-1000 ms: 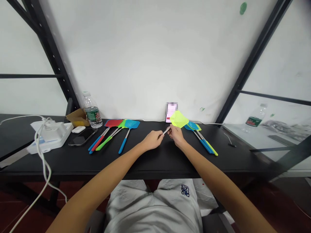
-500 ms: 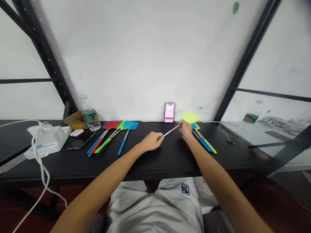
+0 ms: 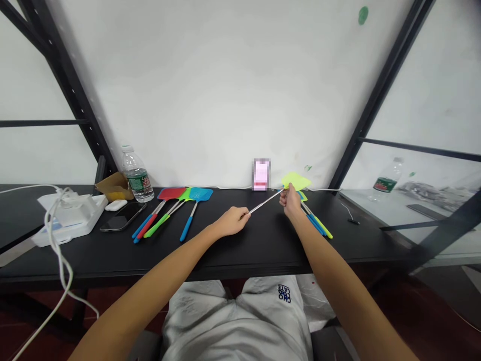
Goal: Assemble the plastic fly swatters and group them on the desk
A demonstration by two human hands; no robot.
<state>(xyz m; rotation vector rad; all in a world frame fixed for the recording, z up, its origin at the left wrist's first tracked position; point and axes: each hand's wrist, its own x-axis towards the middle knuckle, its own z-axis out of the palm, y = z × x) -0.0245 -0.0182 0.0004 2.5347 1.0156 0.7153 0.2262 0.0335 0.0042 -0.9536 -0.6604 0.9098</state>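
A yellow fly swatter (image 3: 295,179) with a thin metal rod is held aslant above the black table. My left hand (image 3: 233,220) is closed round its handle end, which the fingers hide. Close to the swatter's flat head, my right hand (image 3: 290,201) pinches the top of the rod. Below my right hand lie swatters with blue and yellow handles (image 3: 319,225), their heads partly covered. Left of my left hand rests a blue fly swatter (image 3: 200,194), beside a red one (image 3: 172,193) and a green one (image 3: 162,224) whose heads overlap.
A phone with a lit, blurred screen (image 3: 261,174) leans against the wall. On the left are a water bottle (image 3: 138,178), a dark phone (image 3: 123,217), a white case (image 3: 116,205), a cardboard box (image 3: 114,187) and a white power strip (image 3: 73,220) with cables. A short cable (image 3: 352,220) lies right.
My right hand has shifted slightly and its fingers have changed position near the swatter's head. My left hand keeps its hold. The whole view has moved a little.
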